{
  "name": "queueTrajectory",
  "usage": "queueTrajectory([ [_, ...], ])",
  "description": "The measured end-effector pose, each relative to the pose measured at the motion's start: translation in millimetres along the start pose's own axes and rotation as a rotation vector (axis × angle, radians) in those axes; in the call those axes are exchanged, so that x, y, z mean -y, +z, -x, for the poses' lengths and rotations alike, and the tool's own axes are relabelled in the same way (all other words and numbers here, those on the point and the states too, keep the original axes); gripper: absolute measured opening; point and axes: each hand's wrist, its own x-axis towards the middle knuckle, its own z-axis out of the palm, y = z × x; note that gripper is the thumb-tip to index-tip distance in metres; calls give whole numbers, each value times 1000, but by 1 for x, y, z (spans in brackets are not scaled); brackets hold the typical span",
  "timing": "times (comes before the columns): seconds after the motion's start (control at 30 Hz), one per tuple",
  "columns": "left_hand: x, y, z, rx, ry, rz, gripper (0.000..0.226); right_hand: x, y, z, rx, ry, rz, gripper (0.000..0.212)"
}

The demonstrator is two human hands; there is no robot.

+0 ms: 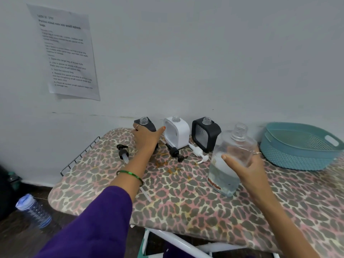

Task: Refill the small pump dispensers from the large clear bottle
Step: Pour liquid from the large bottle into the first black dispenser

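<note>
Three small square dispensers stand uncapped in a row by the wall: a dark one [149,123] at left, a white one [177,132] in the middle, a black one [205,134] at right. My left hand [147,136] wraps the front of the left dark dispenser. My right hand [243,164] grips the large clear bottle [229,161], which is uncapped, tilted slightly, and holds clear liquid in its lower part. Three pump heads lie on the board: a black one [123,152], another black one [176,152], and a white one [199,152].
The work surface is a leopard-print ironing board [186,198] with a wire rack [80,155] at its left end. A teal plastic basket [299,146] sits at the right. A blue water bottle [34,211] lies on the floor at left. A printed sheet [65,53] hangs on the wall.
</note>
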Motion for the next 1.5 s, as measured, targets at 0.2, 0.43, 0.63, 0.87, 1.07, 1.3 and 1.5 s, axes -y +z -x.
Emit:
queueTrajectory([
  [0.2, 1, 11, 0, -97, -33, 94, 91, -2, 0, -1, 5, 9, -6, 70],
  [0.43, 7, -3, 15, -199, -30, 270, 52, -1, 0, -1, 11, -1, 3, 75],
  [0.63, 7, -36, 55, -197, 59, 424, 32, 3, 2, 2, -8, -13, -12, 72],
  [0.87, 10, -59, 125, 15, 261, 450, 59, 3, 3, 2, -30, -5, 4, 69],
  [1.07, 28, -49, 157, 212, 403, 341, 55, 3, 1, 2, -48, 39, 35, 73],
  [1.3, 42, -36, 169, 391, 482, 267, 58, 7, 2, 4, -58, 47, 47, 70],
  [1.5, 57, -25, 177, 338, 482, 352, 61, 6, 3, 7, -67, 36, 67, 74],
])
